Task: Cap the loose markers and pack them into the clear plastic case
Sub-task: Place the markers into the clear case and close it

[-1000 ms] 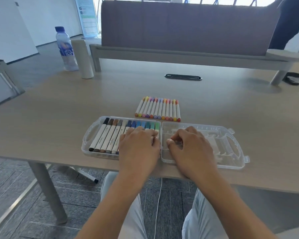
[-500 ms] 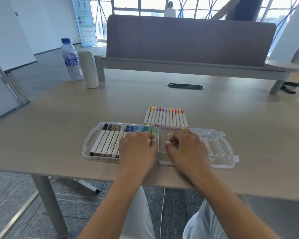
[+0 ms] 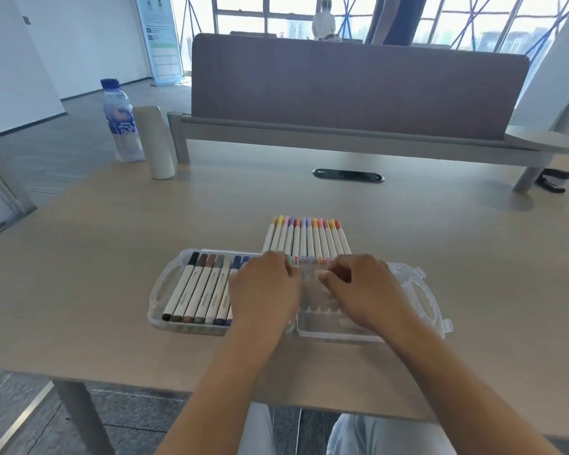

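1. Clear plastic case (image 3: 422,292) lies opened flat near the front edge of the table (image 3: 112,257), with its two halves side by side. Both hands cover its middle, so the hinge and the markers under them are hidden.
2. Left hand (image 3: 265,292) lies palm down over the right end of the packed markers (image 3: 199,290) in the left half. Its fingertips are out of sight, so I cannot tell whether they grip anything.
3. Right hand (image 3: 362,290) rests over the ribbed right half with fingers curled. The area at its fingertips is blurred, and whether it pinches a marker cannot be told.
4. Loose markers (image 3: 306,239) lie in a tight row on the table just behind the case. They have white barrels and pink, orange and yellow caps. Their near ends are blurred behind the case rim.
5. Water bottle (image 3: 120,123) and a pale cylinder (image 3: 155,142) stand at the far left, well apart from the case. A black oval cable slot (image 3: 348,176) sits before the grey fabric divider (image 3: 358,87).
6. Black stapler-like object (image 3: 554,180) at far right is partly hidden.
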Demonstrator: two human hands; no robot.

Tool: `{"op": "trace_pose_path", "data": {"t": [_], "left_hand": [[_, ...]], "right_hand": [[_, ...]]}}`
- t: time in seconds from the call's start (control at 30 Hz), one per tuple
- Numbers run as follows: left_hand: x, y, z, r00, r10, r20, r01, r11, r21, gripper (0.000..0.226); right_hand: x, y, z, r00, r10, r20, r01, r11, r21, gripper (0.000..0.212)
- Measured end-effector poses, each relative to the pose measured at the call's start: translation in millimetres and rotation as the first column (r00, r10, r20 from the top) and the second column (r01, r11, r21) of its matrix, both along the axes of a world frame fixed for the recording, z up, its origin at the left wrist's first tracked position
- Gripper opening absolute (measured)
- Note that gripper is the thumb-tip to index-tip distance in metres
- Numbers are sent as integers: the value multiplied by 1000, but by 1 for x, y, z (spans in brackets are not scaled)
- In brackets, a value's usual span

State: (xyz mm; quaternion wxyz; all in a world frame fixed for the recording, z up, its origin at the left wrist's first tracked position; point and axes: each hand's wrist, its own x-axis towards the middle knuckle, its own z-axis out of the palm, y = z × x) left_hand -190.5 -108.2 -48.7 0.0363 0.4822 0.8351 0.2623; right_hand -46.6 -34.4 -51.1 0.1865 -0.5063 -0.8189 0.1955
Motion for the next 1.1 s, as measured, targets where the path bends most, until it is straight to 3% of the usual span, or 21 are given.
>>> {"op": "trace_pose_path", "data": {"t": [0.13, 0.3, 0.5, 0.83, 1.1], "left_hand": [[-6, 43, 26, 994, -45, 95, 43, 999, 20, 18], [-28, 91, 39, 981, -153, 118, 150, 988, 37, 9], [-65, 97, 14, 990, -135, 44, 137, 990, -43, 6], [-73, 97, -7, 988, -140, 63, 135, 988, 77, 7], [-52, 99, -9, 987, -114, -114, 117, 993, 18, 6]], "right_hand": [[5, 43, 17, 997, -55, -56, 56, 998, 23, 10], [3, 93, 19, 995, -100, 3, 100, 995, -16, 19], [-6, 114, -6, 994, -113, -4, 113, 993, -35, 15], [-8, 112, -11, 988, -131, 79, 127, 991, 49, 14], [-8, 109, -10, 986, -167, 20, 165, 984, 63, 17]]}}
